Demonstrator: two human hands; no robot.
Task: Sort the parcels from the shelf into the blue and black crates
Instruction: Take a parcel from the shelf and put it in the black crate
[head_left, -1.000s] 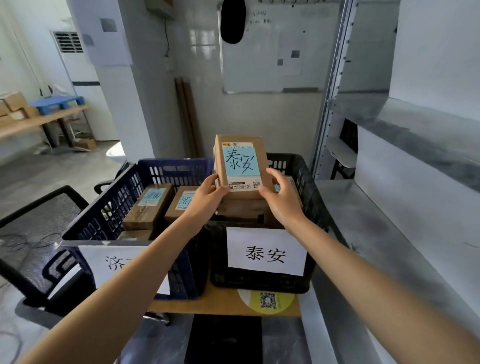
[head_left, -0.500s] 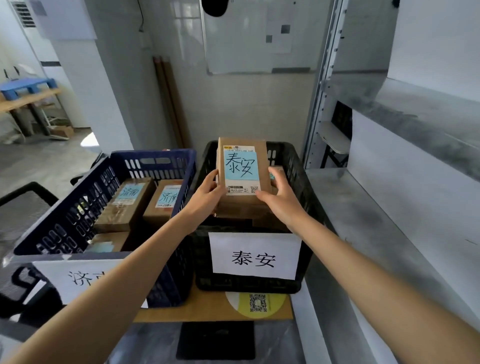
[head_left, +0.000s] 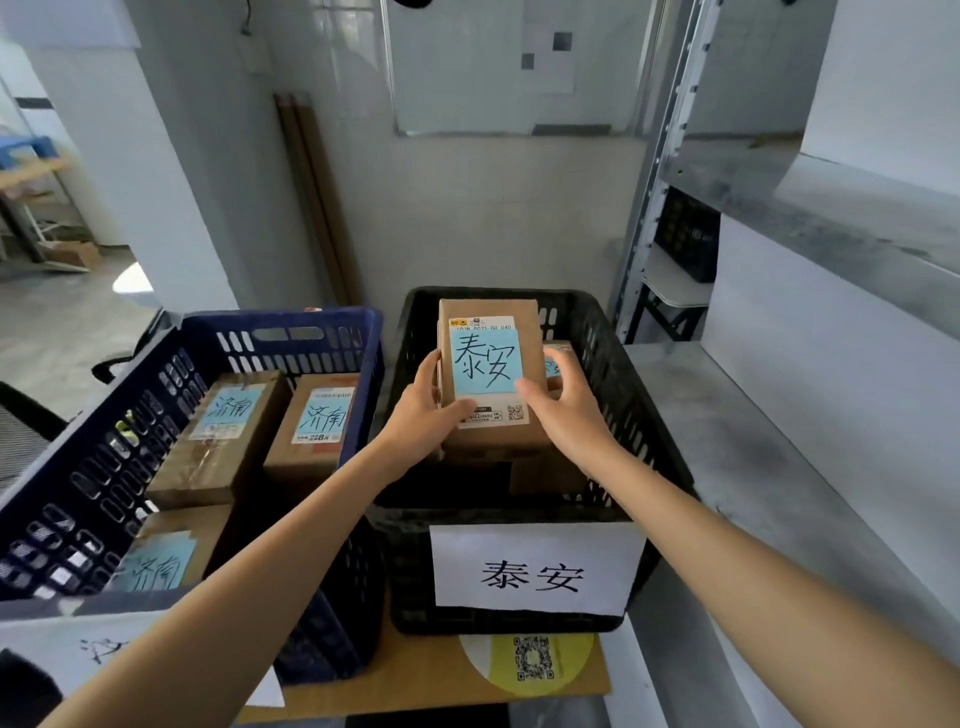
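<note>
A brown cardboard parcel (head_left: 488, 332) with a light-blue handwritten label sits inside the black crate (head_left: 639, 415), on top of other boxes. My left hand (head_left: 423, 415) grips its left edge, thumb on the top face. My right hand (head_left: 569, 410) holds its right edge, thumb on the label. The black crate carries a white paper sign on its front. To its left stands the blue crate (head_left: 280, 325), holding three brown parcels (head_left: 322, 415) with blue labels.
Both crates rest on a wooden board (head_left: 415, 670) with a yellow QR sticker. A grey metal shelf (head_left: 779, 467) runs along the right, with its upright post behind the black crate. A black mesh chair (head_left: 21, 431) sits at far left.
The parcel has come down into the black crate and lies flatter. My thumbs have moved onto its top face. The camera has tilted down and closer.
</note>
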